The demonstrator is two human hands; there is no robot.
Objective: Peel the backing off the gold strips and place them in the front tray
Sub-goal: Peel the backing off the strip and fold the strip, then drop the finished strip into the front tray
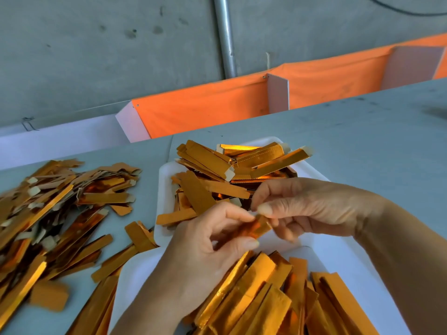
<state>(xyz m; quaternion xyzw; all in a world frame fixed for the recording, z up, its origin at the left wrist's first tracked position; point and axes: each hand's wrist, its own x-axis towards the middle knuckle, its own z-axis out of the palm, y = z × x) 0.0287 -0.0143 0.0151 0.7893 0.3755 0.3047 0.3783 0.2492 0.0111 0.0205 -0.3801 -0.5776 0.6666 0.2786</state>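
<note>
Both hands meet over the gap between two white trays. My left hand (pixel 205 250) pinches the near end of a short gold strip (pixel 254 228) between thumb and forefinger. My right hand (pixel 307 206) pinches the strip's far end with thumb and fingertips. The front tray (pixel 338 247) lies nearest me and holds several gold strips (pixel 261 293) lying side by side. The far tray (pixel 163 189) is heaped with crossed gold strips (pixel 217 165).
A loose pile of gold strips and pale backing pieces (pixel 53 209) spreads over the grey table (pixel 362 141) at the left. An orange cloth trough (pixel 217 107) with white dividers runs along the table's far edge, below a concrete wall and a metal pipe (pixel 225 37).
</note>
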